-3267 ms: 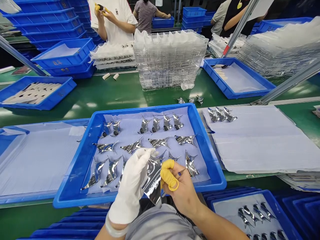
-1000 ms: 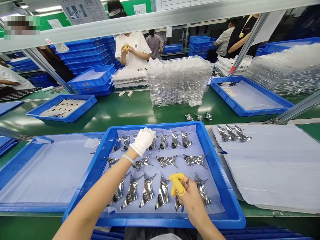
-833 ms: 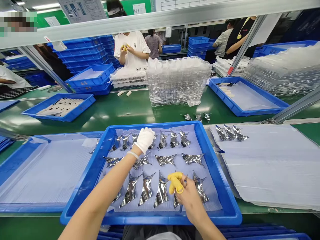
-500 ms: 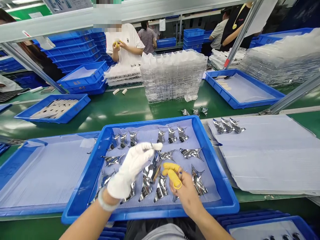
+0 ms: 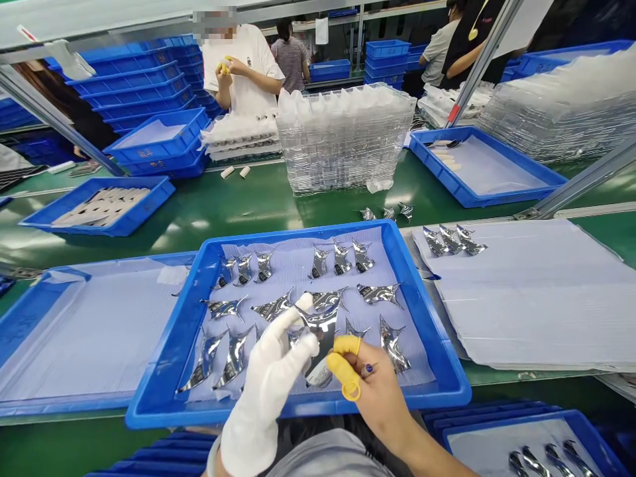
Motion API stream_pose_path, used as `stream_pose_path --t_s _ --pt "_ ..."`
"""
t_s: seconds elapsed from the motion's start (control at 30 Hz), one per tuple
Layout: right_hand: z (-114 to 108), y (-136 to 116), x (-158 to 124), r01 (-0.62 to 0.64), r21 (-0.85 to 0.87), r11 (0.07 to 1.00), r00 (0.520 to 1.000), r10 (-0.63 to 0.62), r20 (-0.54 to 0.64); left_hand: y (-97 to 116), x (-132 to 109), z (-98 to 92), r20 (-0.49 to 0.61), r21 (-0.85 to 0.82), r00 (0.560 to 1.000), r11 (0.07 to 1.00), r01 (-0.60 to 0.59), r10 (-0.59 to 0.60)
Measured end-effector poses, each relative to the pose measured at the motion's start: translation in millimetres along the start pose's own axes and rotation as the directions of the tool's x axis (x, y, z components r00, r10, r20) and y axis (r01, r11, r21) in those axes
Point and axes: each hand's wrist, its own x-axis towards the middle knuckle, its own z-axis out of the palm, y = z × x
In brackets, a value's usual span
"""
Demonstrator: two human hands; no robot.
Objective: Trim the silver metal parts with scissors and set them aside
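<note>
Head view: the gloved left hand (image 5: 278, 371) grips a mirror-finish curved metal part (image 5: 320, 338) along its left side, forefinger at the upper point and thumb lower down. The bare right hand (image 5: 370, 377), with yellow finger cots (image 5: 342, 374) on thumb and forefinger, has its fingertips at the part's right edge; whether they pinch it or only touch it cannot be told. A small dark-blue-tipped object (image 5: 368, 370) shows between the right hand's fingers; its kind is not clear.

The held part is above the near half of a blue plastic tray (image 5: 422, 397) lined with pale paper (image 5: 293, 252). Similar parts lie in the tray in three rows. The far row (image 5: 342, 258) has three at left and three at right, with a gap between; the near row is partly hidden by the hands.

Three more parts (image 5: 452, 240) lie on the paper sheets (image 5: 521, 298) to the right, and three (image 5: 387, 212) on the green tabletop (image 5: 238, 212) beyond the tray. Stacked clear trays (image 5: 342, 146) stand farther back.
</note>
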Motion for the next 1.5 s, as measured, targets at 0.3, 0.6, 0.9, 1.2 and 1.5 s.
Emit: stream_pose_path --t_s 0.3,0.6,0.9,1.2,1.5 --pt "-11.4 -2.7 -13.1 0.654 -0.614 0.442 0.700 -0.662 0.269 7.6 -7.6 -3.8 -0.105 0.006 0.967 0.973 -0.233 0.232" --pt "-22.3 18.7 -7.3 0.634 -0.612 0.472 0.729 -0.628 0.270 21.4 -16.3 -6.6 -0.030 0.093 0.852 0.850 -0.518 0.523" --pt "-13.6 18.4 4.7 0.457 -0.339 0.822 0.890 -0.429 0.157 29.7 -23.6 -8.2 0.185 0.253 0.713 0.668 -0.700 0.676" --pt "-9.1 0.8 -7.8 0.439 -0.319 0.840 0.894 -0.371 0.251 27.8 -15.5 3.8 -0.245 0.001 0.946 0.976 -0.218 0.211" --pt "-7.0 -6.9 -11.4 0.276 -0.247 0.929 0.951 -0.226 0.211 26.4 -8.9 0.8 -0.213 -0.167 0.972 0.984 0.063 -0.099"
